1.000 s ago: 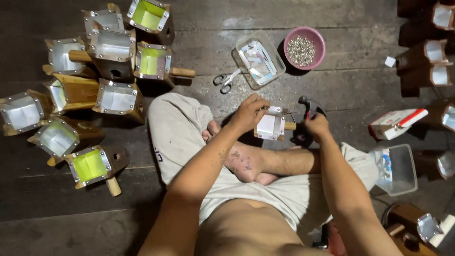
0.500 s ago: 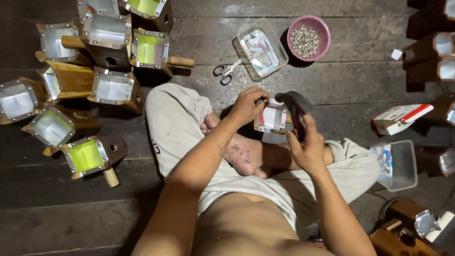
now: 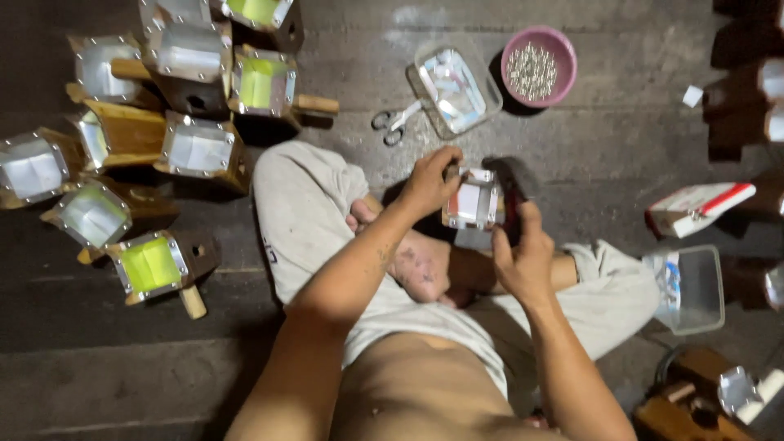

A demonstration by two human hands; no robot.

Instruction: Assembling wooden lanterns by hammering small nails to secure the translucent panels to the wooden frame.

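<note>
**Seated on the floor, holding a small framed box and a hammer**

I sit cross-legged on a dark plank floor [image 3: 572, 147], looking down at my own hands. My left hand [image 3: 429, 181] has its fingers [image 3: 447, 157] curled over the top edge of a small wooden box [image 3: 474, 200] with a pale panel edged in shiny metal strip. The box sits upright just above my bare foot [image 3: 416, 265], touching my left fingers and close beside my right ones. My right hand [image 3: 523, 257] is closed around the handle of a dark hammer [image 3: 510, 184], whose head sits just right of the box. The view is blurred there, so I cannot tell whether the head touches the box.

Just beyond my left fingers lie scissors [image 3: 396, 122] and a clear plastic tray [image 3: 453, 86] holding shiny strips. Beyond my right fingers, beside that tray, stands a pink bowl [image 3: 539, 65] full of small metal nails.

Well to the left of my left hand is a cluster of finished boxes [image 3: 196, 151] on short wooden handles, some with white panels and some with bright green ones [image 3: 151, 263].

To the right of my right hand lie a red and white carton [image 3: 694, 208] and, nearer my knee, a clear plastic container [image 3: 694, 290].
</note>
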